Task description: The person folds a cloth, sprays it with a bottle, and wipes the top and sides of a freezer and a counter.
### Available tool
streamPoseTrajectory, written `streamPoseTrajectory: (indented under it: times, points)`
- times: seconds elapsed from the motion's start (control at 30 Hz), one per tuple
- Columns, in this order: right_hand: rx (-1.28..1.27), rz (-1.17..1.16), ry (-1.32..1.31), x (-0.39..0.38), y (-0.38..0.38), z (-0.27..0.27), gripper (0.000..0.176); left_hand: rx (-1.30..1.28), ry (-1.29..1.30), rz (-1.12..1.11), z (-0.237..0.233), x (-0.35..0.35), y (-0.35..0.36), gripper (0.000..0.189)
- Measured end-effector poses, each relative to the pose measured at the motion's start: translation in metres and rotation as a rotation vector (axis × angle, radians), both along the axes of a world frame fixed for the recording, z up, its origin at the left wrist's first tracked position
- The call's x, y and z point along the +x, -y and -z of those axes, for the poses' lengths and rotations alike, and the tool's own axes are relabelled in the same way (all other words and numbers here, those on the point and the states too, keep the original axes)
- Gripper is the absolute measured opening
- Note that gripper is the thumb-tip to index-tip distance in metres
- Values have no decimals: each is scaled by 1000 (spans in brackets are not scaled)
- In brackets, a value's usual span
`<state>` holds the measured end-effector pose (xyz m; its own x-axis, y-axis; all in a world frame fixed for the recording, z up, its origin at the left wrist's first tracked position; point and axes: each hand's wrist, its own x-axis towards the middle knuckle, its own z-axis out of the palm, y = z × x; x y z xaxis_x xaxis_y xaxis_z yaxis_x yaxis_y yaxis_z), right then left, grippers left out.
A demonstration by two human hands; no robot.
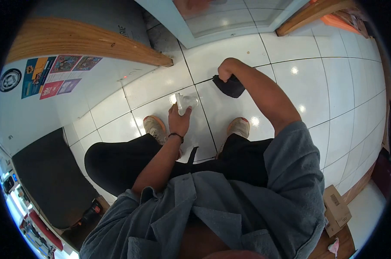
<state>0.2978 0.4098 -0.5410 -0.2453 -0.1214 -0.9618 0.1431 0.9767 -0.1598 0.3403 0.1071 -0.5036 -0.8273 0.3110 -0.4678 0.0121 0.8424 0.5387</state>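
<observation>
My left hand (179, 121) is closed around a clear, whitish plastic item (187, 103), held above the tiled floor in front of my left shoe; its exact kind cannot be made out. Farther forward and to the right, my right hand (226, 69) has its fingers curled on a black cloth-like item (230, 86), which hangs below it over the white tiles. The two hands are apart. A dark band circles my left wrist.
White floor tiles (225, 108) lie around my shoes (238, 127). A white panel with stickers (61, 77) and a wooden edge (96, 39) stands at the left. A glass door frame (230, 32) is ahead. A cardboard box (336, 209) sits at the lower right.
</observation>
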Motion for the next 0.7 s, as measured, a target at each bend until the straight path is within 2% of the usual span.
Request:
streamPoseTrajectory:
  times: [0.03, 0.13, 0.17, 0.23, 0.27, 0.3, 0.33, 0.37, 0.4, 0.43, 0.47, 0.53, 0.57, 0.6, 0.63, 0.67, 0.7]
  points:
    - [-6, -13, -2, 2, -2, 3, 49, 24, 61, -36, -3, 1, -5, 59]
    - [-17, -3, -66, 13, -9, 13, 45, 170, -139, -84, 14, 11, -3, 46]
    - [-21, 8, -100, 17, -13, 21, 43, 145, -121, -95, 13, 13, -5, 46]
    - [-151, -134, -91, 19, -26, 54, 36, 101, -102, -116, 8, 15, -12, 47]
    - [-138, -106, -92, 23, -27, 38, 34, 124, -153, -80, 15, 18, -10, 48]
    - [-210, -164, -120, 24, -36, 90, 34, 149, -214, -44, 24, 19, -9, 49]
    - [-85, 24, -142, 28, -31, 33, 34, 138, -224, -7, 26, 19, -11, 50]
    - [-93, 51, -173, 32, -35, 65, 34, 124, -233, 29, 24, 19, -12, 51]
    - [-85, 95, -207, 35, -38, 63, 34, 177, -289, 50, 19, 20, -15, 51]
    - [-80, 110, -108, 32, -41, 75, 34, 186, -312, 112, 20, 19, -11, 50]
    - [-66, 175, -183, 35, -40, 82, 34, 191, -325, 134, 16, 22, -8, 48]
    - [-59, 297, -258, 43, -36, 74, 37, 177, -205, 221, 23, 28, 9, 47]
    - [-143, 174, -311, 44, -34, 69, 40, 184, -228, 241, 25, 35, 15, 46]
    - [-101, 322, -315, 49, -26, 41, 40, 237, -207, 206, 21, 43, 21, 46]
    - [-66, 447, -361, 55, -20, 48, 41, 275, -130, 233, -9, 44, 19, 47]
    - [-98, 575, -323, 60, -15, 5, 43, 294, -166, 267, -14, 47, 24, 45]
    - [-90, 513, -316, 61, -9, 21, 45, 241, -118, 239, -44, 48, 22, 44]
